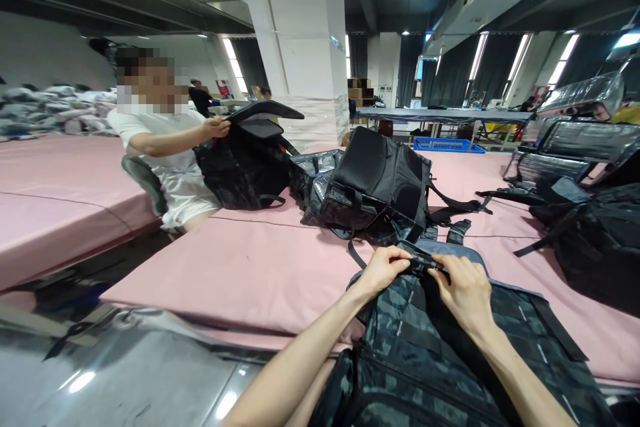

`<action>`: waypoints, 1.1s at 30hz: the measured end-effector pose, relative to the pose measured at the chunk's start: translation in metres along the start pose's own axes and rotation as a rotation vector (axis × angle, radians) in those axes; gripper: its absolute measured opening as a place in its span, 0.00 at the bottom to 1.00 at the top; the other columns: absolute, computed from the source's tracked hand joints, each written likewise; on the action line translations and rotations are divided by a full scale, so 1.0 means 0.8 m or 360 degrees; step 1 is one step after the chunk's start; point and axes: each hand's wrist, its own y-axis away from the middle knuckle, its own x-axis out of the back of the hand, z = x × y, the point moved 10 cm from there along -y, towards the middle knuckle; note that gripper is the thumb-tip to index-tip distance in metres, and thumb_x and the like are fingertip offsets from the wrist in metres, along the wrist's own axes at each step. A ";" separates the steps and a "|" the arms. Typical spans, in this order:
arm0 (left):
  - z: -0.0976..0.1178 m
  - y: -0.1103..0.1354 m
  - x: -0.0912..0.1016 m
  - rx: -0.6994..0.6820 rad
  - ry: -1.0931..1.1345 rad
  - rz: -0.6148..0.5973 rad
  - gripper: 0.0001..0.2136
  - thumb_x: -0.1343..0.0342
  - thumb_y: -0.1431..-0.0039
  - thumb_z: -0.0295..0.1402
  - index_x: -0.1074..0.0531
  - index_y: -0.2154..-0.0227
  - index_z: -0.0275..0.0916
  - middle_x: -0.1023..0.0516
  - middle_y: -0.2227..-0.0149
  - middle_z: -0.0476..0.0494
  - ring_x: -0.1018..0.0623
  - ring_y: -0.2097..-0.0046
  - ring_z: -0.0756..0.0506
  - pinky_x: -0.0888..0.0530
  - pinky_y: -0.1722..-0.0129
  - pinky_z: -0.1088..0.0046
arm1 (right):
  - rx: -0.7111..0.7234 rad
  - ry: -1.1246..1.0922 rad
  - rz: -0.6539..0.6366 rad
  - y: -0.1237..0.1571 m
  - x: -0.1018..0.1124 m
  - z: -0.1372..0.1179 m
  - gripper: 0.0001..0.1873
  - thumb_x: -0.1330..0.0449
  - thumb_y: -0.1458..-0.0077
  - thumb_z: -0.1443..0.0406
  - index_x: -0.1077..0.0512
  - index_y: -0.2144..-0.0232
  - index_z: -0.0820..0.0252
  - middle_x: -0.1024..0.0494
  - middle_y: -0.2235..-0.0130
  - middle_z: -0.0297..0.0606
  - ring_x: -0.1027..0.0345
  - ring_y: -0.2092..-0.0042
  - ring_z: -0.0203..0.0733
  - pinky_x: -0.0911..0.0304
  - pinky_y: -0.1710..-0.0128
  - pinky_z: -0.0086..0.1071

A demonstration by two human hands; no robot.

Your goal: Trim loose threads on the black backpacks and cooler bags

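Note:
A dark camouflage backpack (405,353) lies in front of me, over the near edge of the pink-covered table (260,267). Both hands are at its far end, pinching a dark strap (423,263) there. My left hand (386,268) grips it from the left, thumb and fingers pressed together. From the right, my right hand (465,288) holds the same strap with bent fingers, a short gap away. Whether a buckle sits between the fingertips is too small to tell. A grey-blue panel (457,251) of the backpack shows just beyond the hands.
Past my hands stands another black backpack (380,180) with loose straps. A co-worker (173,147) at the left holds an opened black backpack (243,170). More dark bags (600,240) lie at right, near plastic-wrapped ones (575,140). A white pillar (300,33) rises behind.

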 end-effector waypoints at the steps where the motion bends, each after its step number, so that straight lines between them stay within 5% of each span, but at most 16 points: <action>1: 0.001 0.000 0.001 -0.0023 -0.0033 0.0002 0.07 0.45 0.52 0.26 0.24 0.70 0.33 0.28 0.71 0.49 0.32 0.69 0.51 0.36 0.67 0.77 | 0.0018 0.0012 -0.0010 0.000 0.000 -0.002 0.10 0.48 0.40 0.62 0.30 0.63 0.61 0.26 0.70 0.36 0.37 0.68 0.39 0.51 0.67 0.32; 24: 0.019 0.001 -0.001 -0.0231 -0.0341 -0.0053 0.08 0.47 0.51 0.25 0.23 0.70 0.36 0.28 0.70 0.48 0.30 0.68 0.51 0.35 0.66 0.77 | 0.0006 -0.0020 -0.0090 -0.001 -0.001 -0.001 0.10 0.47 0.42 0.62 0.28 0.64 0.59 0.25 0.70 0.37 0.37 0.69 0.39 0.52 0.68 0.34; 28: 0.017 -0.001 -0.006 -0.0222 -0.0224 -0.0161 0.07 0.45 0.53 0.25 0.23 0.71 0.35 0.27 0.70 0.48 0.30 0.68 0.51 0.35 0.65 0.77 | -0.0366 -0.0577 -0.0242 0.003 -0.025 0.029 0.10 0.42 0.48 0.59 0.26 0.65 0.57 0.26 0.71 0.36 0.36 0.68 0.40 0.49 0.66 0.33; 33: 0.019 -0.003 -0.013 -0.0119 0.0140 -0.0176 0.08 0.44 0.53 0.31 0.25 0.70 0.32 0.26 0.72 0.47 0.31 0.69 0.51 0.35 0.65 0.77 | -0.1404 -0.1997 -0.0368 0.035 -0.083 0.051 0.18 0.32 0.65 0.56 0.26 0.70 0.59 0.27 0.72 0.35 0.40 0.72 0.35 0.49 0.73 0.29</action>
